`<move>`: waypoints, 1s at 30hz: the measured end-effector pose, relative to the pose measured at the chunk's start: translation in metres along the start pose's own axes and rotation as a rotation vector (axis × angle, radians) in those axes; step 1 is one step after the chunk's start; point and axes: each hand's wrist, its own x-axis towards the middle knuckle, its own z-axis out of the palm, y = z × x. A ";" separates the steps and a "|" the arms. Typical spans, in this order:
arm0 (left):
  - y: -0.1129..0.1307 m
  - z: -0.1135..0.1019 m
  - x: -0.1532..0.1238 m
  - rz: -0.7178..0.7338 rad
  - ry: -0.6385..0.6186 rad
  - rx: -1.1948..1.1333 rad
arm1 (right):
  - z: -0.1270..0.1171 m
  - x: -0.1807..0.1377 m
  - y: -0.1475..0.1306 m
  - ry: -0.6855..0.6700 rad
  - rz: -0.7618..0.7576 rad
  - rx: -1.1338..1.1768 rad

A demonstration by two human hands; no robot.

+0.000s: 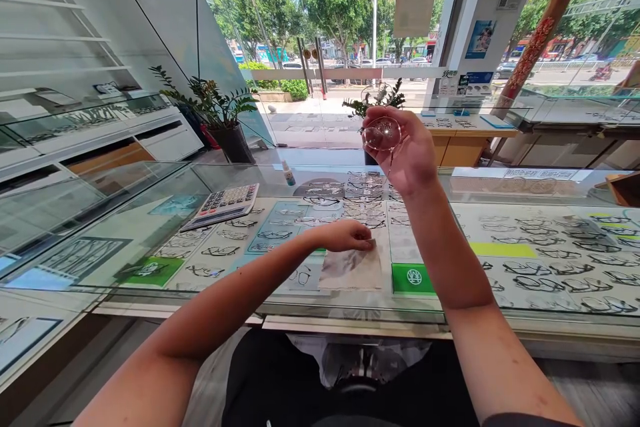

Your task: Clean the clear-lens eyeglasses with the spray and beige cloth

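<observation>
My right hand (407,150) is raised above the glass counter (150,240) and pinches a round clear lens (383,133) by its edge, held up against the daylight. My left hand (345,235) rests on the counter top with its fingers curled together on the upper edge of a pale cleaning cloth (353,270), which lies flat on the glass. Under the glass lie several rows of spectacle frames (545,267).
A calculator (227,205) lies on the counter at the left. A small dropper bottle (289,173) stands behind it. A potted plant (220,113) stands at the far left, another plant (380,99) behind my right hand. More display cases run along both sides. Glass doors face the street.
</observation>
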 end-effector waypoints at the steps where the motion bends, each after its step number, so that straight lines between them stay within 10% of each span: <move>1: 0.000 -0.004 -0.005 0.022 0.005 -0.042 | 0.000 0.000 0.000 0.000 0.000 0.001; 11: 0.005 -0.050 -0.047 0.146 0.357 -0.604 | 0.002 -0.003 -0.003 0.005 -0.001 0.033; 18: 0.024 -0.099 -0.053 0.304 0.759 -0.622 | 0.003 -0.001 -0.002 -0.043 -0.064 0.037; 30: 0.041 -0.120 -0.061 0.505 1.002 -0.657 | 0.001 -0.005 -0.011 0.093 0.016 0.030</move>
